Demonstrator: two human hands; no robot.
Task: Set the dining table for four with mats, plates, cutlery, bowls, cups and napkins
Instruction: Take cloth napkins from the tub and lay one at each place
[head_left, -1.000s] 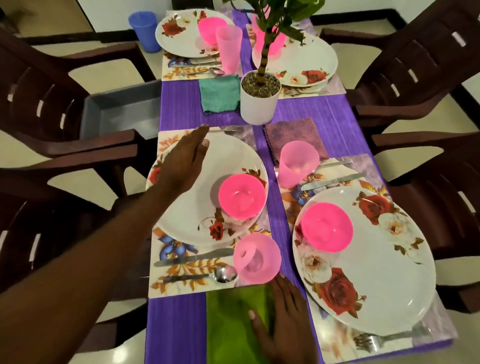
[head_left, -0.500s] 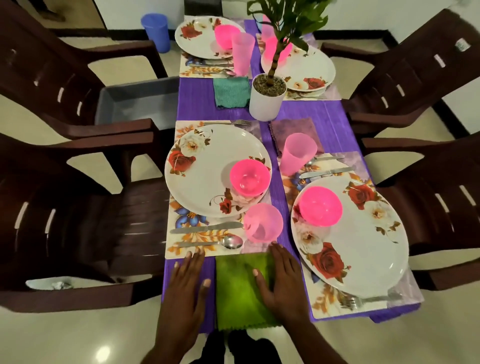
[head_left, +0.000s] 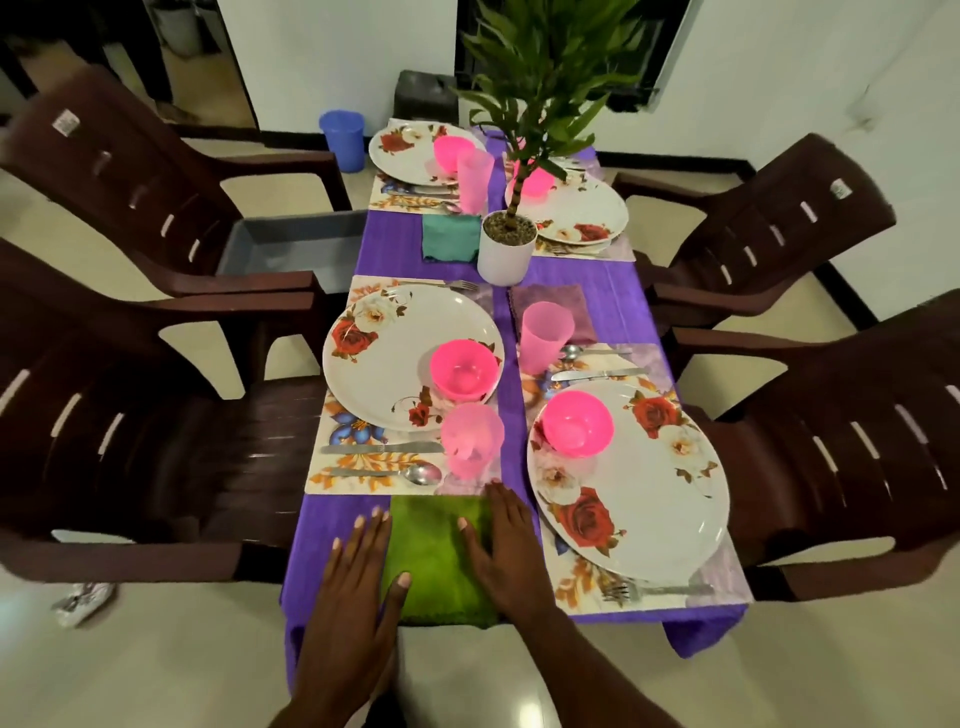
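Both hands lie flat with straight fingers, the left hand (head_left: 353, 587) and right hand (head_left: 506, 545) on each side of the soft green cloth napkin (head_left: 439, 556) at the table's near end; it looks like smoothing time; next, lift off gently.

Napkin (head_left: 439, 556) lies between 2 mats (head_left: 332, 478) (head_left: 727, 577).

Two bare hands and forearms

The left hand (head_left: 353, 587) and right hand (head_left: 506, 551) wear no gloves, rings or watch; both forearms are uncovered, no sleeve in view; fingers (head_left: 370, 530) end in short, pale nails.
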